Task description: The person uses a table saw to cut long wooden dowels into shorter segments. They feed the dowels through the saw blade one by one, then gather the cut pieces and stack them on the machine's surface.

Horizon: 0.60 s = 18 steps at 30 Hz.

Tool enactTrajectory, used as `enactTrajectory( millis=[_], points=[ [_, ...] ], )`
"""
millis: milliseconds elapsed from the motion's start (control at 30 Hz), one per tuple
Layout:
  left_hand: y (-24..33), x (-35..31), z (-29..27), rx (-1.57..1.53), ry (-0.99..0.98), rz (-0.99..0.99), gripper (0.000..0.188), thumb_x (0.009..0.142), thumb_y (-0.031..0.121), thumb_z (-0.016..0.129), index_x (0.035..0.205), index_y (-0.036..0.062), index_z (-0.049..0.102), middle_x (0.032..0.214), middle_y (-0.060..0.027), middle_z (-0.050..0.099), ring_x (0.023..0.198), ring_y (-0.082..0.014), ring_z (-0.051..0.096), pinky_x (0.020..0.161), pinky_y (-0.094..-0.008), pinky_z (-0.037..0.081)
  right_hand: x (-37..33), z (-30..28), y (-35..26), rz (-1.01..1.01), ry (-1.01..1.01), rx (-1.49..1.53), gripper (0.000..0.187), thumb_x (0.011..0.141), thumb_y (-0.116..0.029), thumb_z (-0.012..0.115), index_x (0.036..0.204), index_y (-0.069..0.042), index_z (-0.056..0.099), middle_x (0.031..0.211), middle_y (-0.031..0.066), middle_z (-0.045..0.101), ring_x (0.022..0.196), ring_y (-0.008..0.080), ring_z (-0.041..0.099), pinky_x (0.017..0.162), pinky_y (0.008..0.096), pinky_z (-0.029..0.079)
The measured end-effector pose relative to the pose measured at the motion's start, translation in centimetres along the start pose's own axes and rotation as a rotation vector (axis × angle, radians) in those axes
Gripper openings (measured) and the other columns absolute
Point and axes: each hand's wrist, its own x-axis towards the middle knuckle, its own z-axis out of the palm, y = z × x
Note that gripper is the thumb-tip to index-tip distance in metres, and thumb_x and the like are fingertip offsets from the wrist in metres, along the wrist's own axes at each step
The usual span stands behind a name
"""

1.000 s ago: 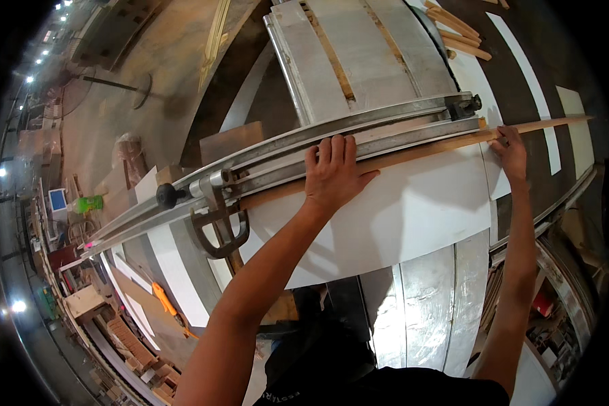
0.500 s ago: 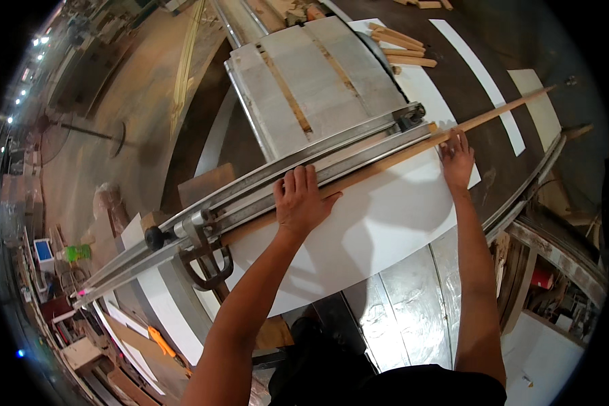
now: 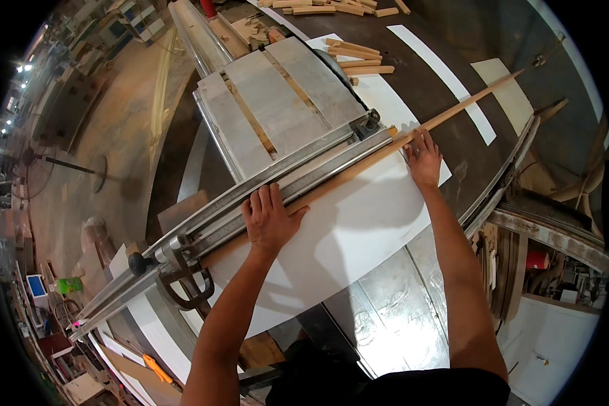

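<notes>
A long, thin wooden strip (image 3: 467, 103) runs slantwise along the near side of a metal fence (image 3: 345, 164) on a saw bench. My left hand (image 3: 271, 220) hooks its fingers over the fence rail, its thumb lying across the strip. Farther right, past the fence's end, my right hand (image 3: 424, 161) has its fingers bent over the strip, thumb on the near side. Part of the strip is hidden beneath both hands. A dark clamp (image 3: 191, 287) sits on the fence left of my left hand. Beneath the strip lies a white board (image 3: 365, 216).
Beyond the fence is a grooved metal table plate (image 3: 240, 101). Several short wooden pieces (image 3: 362, 54) lie beside it on a brown surface. A shiny metal tabletop (image 3: 379, 314) is close to me. An orange-handled tool (image 3: 157, 369) lies lower left; a fan (image 3: 37, 162) stands farther off.
The whole view has shifted, so the bench appears farther left and slightly lower. Both hands keep about the same places on the fence and strip.
</notes>
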Motion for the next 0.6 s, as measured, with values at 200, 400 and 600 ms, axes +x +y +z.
enactTrajectory(
  millis=[200,400,600],
  points=[
    [-0.13,-0.30,0.08,0.019,0.002,0.015,0.088,0.066,0.060,0.084,0.126,0.0007,0.055,0.115,-0.0149,0.056,0.109,-0.0340,0.054,0.095,-0.0495,0.040,-0.11,0.03,-0.09,0.005,0.008,0.013,0.048,0.094,-0.029,0.069,0.139,-0.019,0.058,0.151,0.0061,0.049,0.127,0.0358,0.053,0.106,0.0539,0.041],
    [0.16,0.05,0.15,0.009,-0.006,-0.001,0.089,0.065,0.059,0.085,0.126,0.0011,0.055,0.116,-0.0153,0.056,0.109,-0.0344,0.054,0.095,-0.0496,0.040,0.11,-0.06,0.07,0.018,-0.005,0.032,0.047,0.093,-0.028,0.069,0.137,-0.019,0.059,0.151,0.0034,0.048,0.124,0.0354,0.054,0.106,0.0534,0.040],
    [-0.09,-0.19,0.12,0.039,0.004,-0.014,0.088,0.064,0.061,0.085,0.124,0.0022,0.057,0.115,-0.0134,0.056,0.110,-0.0330,0.054,0.095,-0.0481,0.040,0.23,-0.08,-0.26,-0.014,-0.026,0.071,0.048,0.092,-0.028,0.069,0.138,-0.016,0.057,0.150,0.0052,0.048,0.125,0.0352,0.055,0.104,0.0557,0.041]
  ],
)
